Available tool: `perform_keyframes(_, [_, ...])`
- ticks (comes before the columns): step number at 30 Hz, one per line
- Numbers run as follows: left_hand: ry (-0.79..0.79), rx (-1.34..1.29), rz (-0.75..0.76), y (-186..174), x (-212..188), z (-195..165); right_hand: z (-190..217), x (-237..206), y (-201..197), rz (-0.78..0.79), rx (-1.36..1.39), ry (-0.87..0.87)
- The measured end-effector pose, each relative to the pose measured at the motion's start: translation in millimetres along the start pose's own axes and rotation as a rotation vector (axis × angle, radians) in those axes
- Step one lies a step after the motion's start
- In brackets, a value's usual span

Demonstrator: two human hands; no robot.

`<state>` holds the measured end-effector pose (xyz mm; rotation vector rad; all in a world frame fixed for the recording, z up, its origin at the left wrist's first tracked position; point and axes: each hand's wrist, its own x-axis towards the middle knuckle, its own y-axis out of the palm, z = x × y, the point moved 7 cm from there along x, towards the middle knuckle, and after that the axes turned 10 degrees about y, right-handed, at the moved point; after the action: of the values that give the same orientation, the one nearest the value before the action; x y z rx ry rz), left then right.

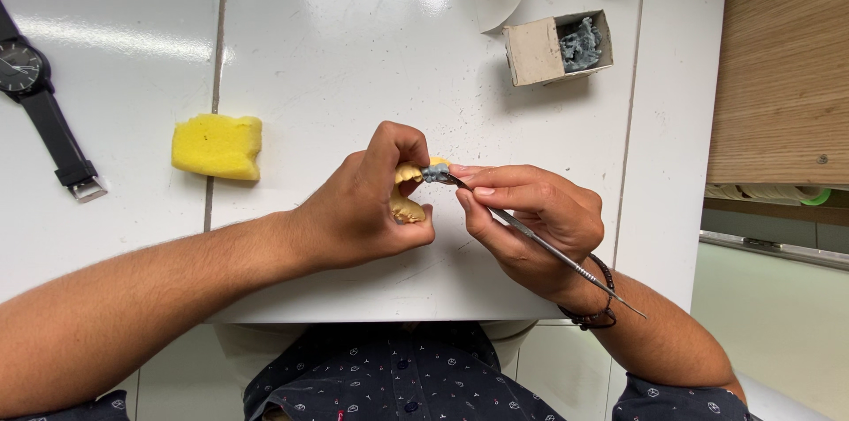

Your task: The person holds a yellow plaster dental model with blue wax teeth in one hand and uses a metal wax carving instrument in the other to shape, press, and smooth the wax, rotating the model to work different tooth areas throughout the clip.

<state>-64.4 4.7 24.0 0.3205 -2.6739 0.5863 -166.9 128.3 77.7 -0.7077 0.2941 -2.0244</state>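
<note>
My left hand [358, 209] grips a yellow dental cast [405, 195] above the white table [354, 49]. My right hand [531, 222] pinches a thin metal tool [548, 248], its long axis running diagonally, tip pointing up-left into the cast's grey wax [436, 173].

White tiled table [336, 49], glossy, with thin grey grout lines running up the frame at left of centre and at right. Bright streaks of overhead light reflected on the tiles at upper left and top centre. Wooden panel [778, 58], light brown with horizontal grain, filling the upper right of the frame. Below it, a metal rail [778, 250] crossing the right edge. Pale floor [778, 332] at lower right, smooth and evenly lit.
</note>
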Motion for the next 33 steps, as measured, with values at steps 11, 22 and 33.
perform_keyframes(11, [0.049,0.089,0.017,3.7,-5.0,-1.3,-0.2,-2.0,1.4,0.039,0.005,0.057])
perform_keyframes(22, [0.056,0.094,0.018,3.6,-4.6,-1.8,0.4,-2.8,1.9,0.021,-0.001,0.036])
perform_keyframes(33, [0.045,0.085,0.026,4.4,-5.0,-0.8,-1.8,-4.0,1.7,0.034,0.011,0.044])
